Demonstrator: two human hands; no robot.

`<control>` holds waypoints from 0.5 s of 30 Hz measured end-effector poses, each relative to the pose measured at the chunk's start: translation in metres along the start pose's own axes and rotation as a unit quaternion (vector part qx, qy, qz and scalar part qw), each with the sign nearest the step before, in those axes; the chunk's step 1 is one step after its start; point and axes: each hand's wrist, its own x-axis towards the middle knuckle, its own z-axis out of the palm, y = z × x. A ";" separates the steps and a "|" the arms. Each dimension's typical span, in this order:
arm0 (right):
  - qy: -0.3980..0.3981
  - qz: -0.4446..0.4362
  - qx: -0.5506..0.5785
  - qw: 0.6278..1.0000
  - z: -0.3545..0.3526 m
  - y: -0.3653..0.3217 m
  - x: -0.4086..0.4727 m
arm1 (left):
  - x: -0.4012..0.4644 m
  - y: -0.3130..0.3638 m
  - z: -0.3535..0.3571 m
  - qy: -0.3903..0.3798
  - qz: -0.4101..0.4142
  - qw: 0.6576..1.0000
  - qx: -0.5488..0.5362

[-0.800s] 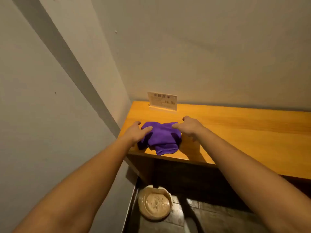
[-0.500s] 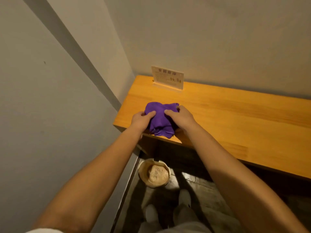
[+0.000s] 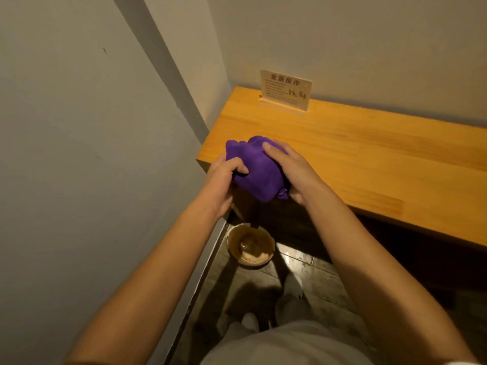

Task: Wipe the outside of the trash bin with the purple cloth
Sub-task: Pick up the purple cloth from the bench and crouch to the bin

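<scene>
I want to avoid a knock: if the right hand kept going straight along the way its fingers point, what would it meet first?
Probably only the purple cloth that the right hand already grips. Beyond it lies the corner of the wooden counter, then the side wall; depth is unclear.

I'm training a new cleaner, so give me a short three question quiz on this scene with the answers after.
1. True or false: the crumpled purple cloth lies flat and untouched on the long orange wooden counter.
2. Multiple choice: where is the small round tan trash bin? A) on the counter B) on the dark floor below the counter's left end, beside the wall C) in the person's right hand
3. Fill in: the small cream printed sign stands at the back of the counter, against the ____.

Key: 1. False; the left hand and the right hand both hold it. 2. B. 3. wall.
</scene>
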 end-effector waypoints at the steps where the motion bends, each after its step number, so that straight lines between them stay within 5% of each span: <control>1: 0.020 -0.018 -0.034 0.999 0.004 0.003 -0.007 | -0.007 -0.004 -0.007 -0.013 0.009 0.999 0.028; 5: 0.087 -0.051 -0.090 0.991 0.019 0.022 -0.040 | -0.029 -0.008 -0.039 -0.045 -0.039 0.998 0.014; 11: 0.036 -0.054 -0.224 0.972 0.047 0.057 -0.075 | -0.045 -0.014 -0.081 -0.135 -0.076 0.960 0.235; 15: 0.029 -0.080 -0.237 0.968 0.055 0.078 -0.096 | -0.067 -0.037 -0.102 -0.178 -0.132 0.940 0.259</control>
